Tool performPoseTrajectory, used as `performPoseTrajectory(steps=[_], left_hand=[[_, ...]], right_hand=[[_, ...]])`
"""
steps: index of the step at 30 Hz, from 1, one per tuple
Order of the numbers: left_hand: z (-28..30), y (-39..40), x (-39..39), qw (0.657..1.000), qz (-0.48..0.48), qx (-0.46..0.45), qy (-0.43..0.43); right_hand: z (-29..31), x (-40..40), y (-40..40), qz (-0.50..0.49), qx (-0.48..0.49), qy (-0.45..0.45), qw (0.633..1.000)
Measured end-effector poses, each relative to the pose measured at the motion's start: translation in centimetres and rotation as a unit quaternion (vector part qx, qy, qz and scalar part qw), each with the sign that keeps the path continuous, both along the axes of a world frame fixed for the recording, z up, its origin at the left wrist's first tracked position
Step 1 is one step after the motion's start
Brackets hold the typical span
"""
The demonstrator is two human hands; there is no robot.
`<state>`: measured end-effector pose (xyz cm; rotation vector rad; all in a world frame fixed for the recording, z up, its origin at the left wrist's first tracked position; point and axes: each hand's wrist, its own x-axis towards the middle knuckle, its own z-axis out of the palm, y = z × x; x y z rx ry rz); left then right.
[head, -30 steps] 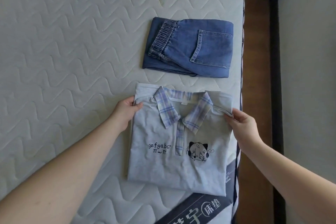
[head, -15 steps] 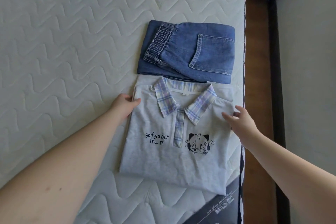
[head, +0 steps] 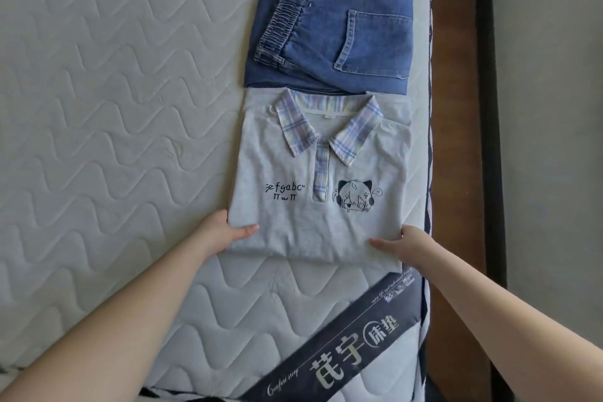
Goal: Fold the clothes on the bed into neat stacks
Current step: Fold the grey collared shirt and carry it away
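Folded grey shirt (head: 323, 206) on bed (head: 114, 108), touching folded jeans (head: 329, 42). Left hand (head: 225, 232) grips its lower left corner; right hand (head: 404, 245) pinches the lower right.

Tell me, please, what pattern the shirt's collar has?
The collar is plaid, in blue, lilac and white; head view.
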<state>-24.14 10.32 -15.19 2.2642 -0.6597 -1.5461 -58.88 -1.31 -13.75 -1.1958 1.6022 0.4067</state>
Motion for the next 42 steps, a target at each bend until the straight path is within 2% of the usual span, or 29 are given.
performPoseTrajectory(steps=[6, 10, 13, 15, 17, 18, 20, 22, 26, 30, 33, 38, 42], left_hand=[[0.0, 2.7, -0.5, 0.996, 0.024, -0.031, -0.082], [-0.6, 3.9, -1.0, 0.99, 0.016, -0.017, -0.136], [-0.3, 4.2, -1.9, 0.976, -0.001, 0.006, -0.216], [0.6, 4.3, -2.6, 0.942, -0.017, -0.043, -0.333], [1.1, 4.0, -3.4, 0.871, -0.081, -0.165, -0.456], [1.3, 3.6, -3.9, 0.84, -0.129, -0.222, -0.478], [1.0, 2.1, -5.3, 0.806, -0.242, -0.29, -0.456], [0.3, 0.1, -7.3, 0.794, -0.311, -0.31, -0.421], [-1.6, -3.0, -10.8, 0.812, -0.326, -0.277, -0.397], [-4.7, -2.9, -10.9, 0.806, -0.356, -0.215, -0.421], [-5.5, -3.0, -10.8, 0.806, -0.363, -0.198, -0.424], [-5.1, -2.4, -8.4, 0.813, -0.35, -0.173, -0.432], [-4.3, -2.6, -5.8, 0.82, -0.341, -0.136, -0.438]], right_hand=[[-0.1, -1.3, 3.2, 0.003, -0.124, 0.014, 0.992], [-0.8, -1.6, 5.1, 0.004, -0.166, 0.044, 0.985], [-0.3, -1.3, 5.8, -0.027, -0.169, 0.061, 0.983], [0.0, -1.3, 6.4, -0.022, -0.219, 0.116, 0.969], [0.1, -0.7, 7.0, 0.008, -0.317, 0.138, 0.938], [0.2, 0.0, 7.1, 0.027, -0.36, 0.117, 0.925], [-0.2, 2.1, 7.1, 0.093, -0.406, 0.053, 0.908], [-1.0, 5.1, 6.6, 0.162, -0.42, 0.005, 0.893], [-3.2, 10.2, 5.1, 0.241, -0.426, -0.037, 0.871], [-5.9, 10.3, 4.7, 0.312, -0.437, -0.002, 0.843], [-6.7, 9.7, 4.3, 0.306, -0.456, 0.002, 0.835], [-6.5, 6.0, 2.1, 0.298, -0.428, 0.054, 0.852], [-5.7, 2.7, -0.5, 0.25, -0.384, 0.124, 0.88]])
